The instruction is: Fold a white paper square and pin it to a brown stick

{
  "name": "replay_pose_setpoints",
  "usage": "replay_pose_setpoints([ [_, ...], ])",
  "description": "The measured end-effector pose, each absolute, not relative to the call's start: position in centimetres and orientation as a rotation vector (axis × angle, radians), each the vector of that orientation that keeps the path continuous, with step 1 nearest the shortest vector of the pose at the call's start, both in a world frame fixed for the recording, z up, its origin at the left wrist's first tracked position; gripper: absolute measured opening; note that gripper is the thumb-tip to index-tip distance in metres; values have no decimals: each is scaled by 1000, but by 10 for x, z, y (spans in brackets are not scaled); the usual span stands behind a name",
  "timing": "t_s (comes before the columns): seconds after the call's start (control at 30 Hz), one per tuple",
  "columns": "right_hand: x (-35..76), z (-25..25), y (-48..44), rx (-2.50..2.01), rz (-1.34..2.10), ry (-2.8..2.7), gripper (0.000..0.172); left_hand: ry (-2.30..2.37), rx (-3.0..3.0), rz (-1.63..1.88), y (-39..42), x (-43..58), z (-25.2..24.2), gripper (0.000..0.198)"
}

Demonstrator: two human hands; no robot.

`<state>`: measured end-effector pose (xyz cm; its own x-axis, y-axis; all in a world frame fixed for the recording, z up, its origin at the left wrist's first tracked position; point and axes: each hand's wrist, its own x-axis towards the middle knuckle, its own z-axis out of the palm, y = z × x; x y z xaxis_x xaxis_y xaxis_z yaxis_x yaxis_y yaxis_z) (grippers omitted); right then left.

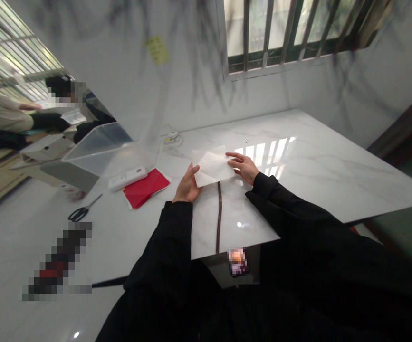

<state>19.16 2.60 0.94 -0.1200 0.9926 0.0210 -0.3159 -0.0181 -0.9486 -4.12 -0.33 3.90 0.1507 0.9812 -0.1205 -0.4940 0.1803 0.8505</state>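
My left hand (188, 184) grips the left edge of a folded sheet of white paper (213, 166), with the thumb on top. The paper has slanting fold lines and looks like a half-folded envelope. At its right edge, my right hand (244, 167) holds it with bent fingers, the fingertips on the upper right side. Below the paper, a thin dark brown strip (220, 216) runs down the white marbled table (320, 166) to the near edge. Whether it is a stick or a cord, I cannot tell. The paper covers its upper end.
Left of my hands lie red paper sheets (145, 189), a white oblong case (127, 179) and black-handled scissors (79, 213). A clear plastic bin (100, 147) stands behind them. A small cable (172, 137) lies near the wall. Other people (6, 107) sit at far left.
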Motion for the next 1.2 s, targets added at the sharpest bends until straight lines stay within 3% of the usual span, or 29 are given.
replay_pose_setpoints([
  [0.13,185,5,25,-838,1507,-1130,50,870,675,1048,-6,-38,41,48],
  [0.27,183,1,29,-853,1468,-1112,56,980,662,1116,1,-37,35,48],
  [0.4,183,-1,32,-903,1468,-974,53,1267,993,1573,2,-55,42,55],
  [0.47,182,-2,32,-904,1477,-963,52,1512,1374,1885,-7,-75,57,55],
  [0.53,180,-3,32,-896,1471,-1004,50,1743,1814,1957,-21,-97,77,55],
  [0.67,177,-5,31,-904,1438,-1105,49,2115,2311,1398,-43,-136,95,56],
  [0.87,176,-7,30,-922,1398,-1227,45,2234,2129,282,-40,-182,42,58],
  [1.07,175,-9,32,-910,1361,-1293,42,2355,2159,355,-34,-196,22,71],
  [1.2,175,-10,32,-907,1357,-1322,40,2402,2129,231,-26,-200,20,69],
])
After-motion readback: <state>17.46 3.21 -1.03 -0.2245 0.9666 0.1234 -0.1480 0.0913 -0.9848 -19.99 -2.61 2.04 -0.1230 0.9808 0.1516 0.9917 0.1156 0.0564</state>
